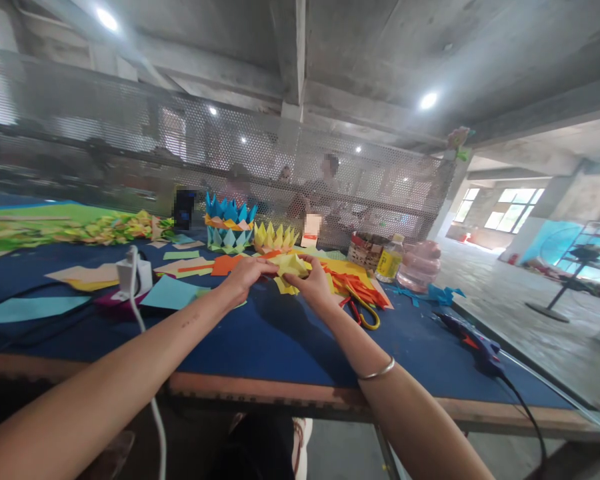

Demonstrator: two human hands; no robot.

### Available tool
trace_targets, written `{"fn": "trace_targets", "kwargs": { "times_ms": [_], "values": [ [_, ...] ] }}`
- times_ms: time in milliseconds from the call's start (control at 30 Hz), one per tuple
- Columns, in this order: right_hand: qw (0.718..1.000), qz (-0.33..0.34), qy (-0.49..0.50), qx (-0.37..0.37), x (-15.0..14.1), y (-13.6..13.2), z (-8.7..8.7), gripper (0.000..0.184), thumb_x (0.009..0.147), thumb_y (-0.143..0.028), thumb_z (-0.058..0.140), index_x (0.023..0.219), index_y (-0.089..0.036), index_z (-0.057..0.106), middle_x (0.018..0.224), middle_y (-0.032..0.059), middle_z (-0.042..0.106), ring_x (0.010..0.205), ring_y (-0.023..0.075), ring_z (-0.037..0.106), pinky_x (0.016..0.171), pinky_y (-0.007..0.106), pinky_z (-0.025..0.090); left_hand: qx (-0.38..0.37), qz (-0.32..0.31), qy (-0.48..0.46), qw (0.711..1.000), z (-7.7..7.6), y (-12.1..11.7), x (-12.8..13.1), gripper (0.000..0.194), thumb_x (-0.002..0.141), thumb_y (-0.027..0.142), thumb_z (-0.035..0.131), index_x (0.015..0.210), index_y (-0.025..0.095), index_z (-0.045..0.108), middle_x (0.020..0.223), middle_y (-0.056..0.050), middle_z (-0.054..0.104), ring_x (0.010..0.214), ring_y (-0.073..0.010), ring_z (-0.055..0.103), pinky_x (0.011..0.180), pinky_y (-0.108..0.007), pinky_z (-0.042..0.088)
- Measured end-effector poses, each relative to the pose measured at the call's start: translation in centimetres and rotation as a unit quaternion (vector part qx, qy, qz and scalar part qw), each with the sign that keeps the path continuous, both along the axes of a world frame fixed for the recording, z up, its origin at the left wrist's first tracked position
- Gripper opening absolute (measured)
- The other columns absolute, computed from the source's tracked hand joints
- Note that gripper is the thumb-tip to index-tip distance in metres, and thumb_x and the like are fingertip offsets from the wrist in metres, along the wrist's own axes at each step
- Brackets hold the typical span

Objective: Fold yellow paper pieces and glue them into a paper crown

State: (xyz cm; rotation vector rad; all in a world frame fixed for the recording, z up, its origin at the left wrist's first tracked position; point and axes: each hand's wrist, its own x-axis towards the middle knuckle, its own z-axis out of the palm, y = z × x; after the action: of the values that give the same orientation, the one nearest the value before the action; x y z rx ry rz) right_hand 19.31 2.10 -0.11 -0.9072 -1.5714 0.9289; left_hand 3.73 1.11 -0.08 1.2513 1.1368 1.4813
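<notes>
Over the middle of the blue table both my hands hold a piece of folded yellow paper (291, 266). The fingers of my left hand (247, 277) pinch its left side. On its right side, my right hand (314, 283) grips it with thumb and fingers. Another bit of yellow paper (286, 287) shows just below it. Beyond my hands stand a blue and teal paper crown stack (230, 227) and a yellow pointed paper crown (276, 239). Orange paper strips (363, 287) and yellow-handled scissors (369, 319) lie to the right of my right hand.
A glue gun (475, 340) with a cord lies at the right edge. Near it stand a yellow-labelled bottle (390, 259), a pink-tinted jug (419, 267) and a basket (367, 249). A white plug adapter (133, 277) and blue paper sheets (170, 293) are on the left. A mesh screen (130, 147) backs the table.
</notes>
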Motion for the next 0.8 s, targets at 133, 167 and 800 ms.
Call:
{"fn": "trace_targets", "kwargs": {
  "times_ms": [133,167,800],
  "values": [
    [1.0,0.006,0.011,-0.006,0.0,0.1,-0.1,0.055,0.059,-0.021,0.071,0.107,-0.019,0.045,0.073,-0.0035,0.063,0.062,0.0118,0.062,0.057,0.024,0.05,-0.019,-0.002,-0.016,1.0,0.1,0.0,-0.1,0.019,0.044,0.025,0.08,0.053,0.015,0.067,0.058,-0.003,0.065,0.058,-0.0134,0.056,0.056,-0.025,0.039],
    [1.0,0.005,0.014,-0.009,0.1,0.1,-0.2,0.056,0.059,-0.021,0.072,0.107,-0.019,0.045,0.072,-0.0038,0.063,0.062,0.0118,0.062,0.057,0.023,0.05,-0.027,-0.007,-0.019,0.999,0.1,-0.1,-0.1,0.021,0.043,0.026,0.081,0.055,0.015,0.068,0.06,-0.003,0.065,0.059,-0.0134,0.056,0.057,-0.024,0.04],
    [0.985,-0.046,-0.08,0.148,1.4,0.0,1.0,0.036,0.065,-0.008,0.046,0.094,-0.021,0.062,0.105,0.0039,0.057,0.091,0.016,0.053,0.073,0.027,0.045,-0.081,-0.076,-0.058,0.992,0.9,-1.0,0.4,0.013,0.072,0.015,0.068,0.078,0.013,0.057,0.065,-0.006,0.069,0.059,-0.0152,0.066,0.057,-0.024,0.049]
  ]
}}
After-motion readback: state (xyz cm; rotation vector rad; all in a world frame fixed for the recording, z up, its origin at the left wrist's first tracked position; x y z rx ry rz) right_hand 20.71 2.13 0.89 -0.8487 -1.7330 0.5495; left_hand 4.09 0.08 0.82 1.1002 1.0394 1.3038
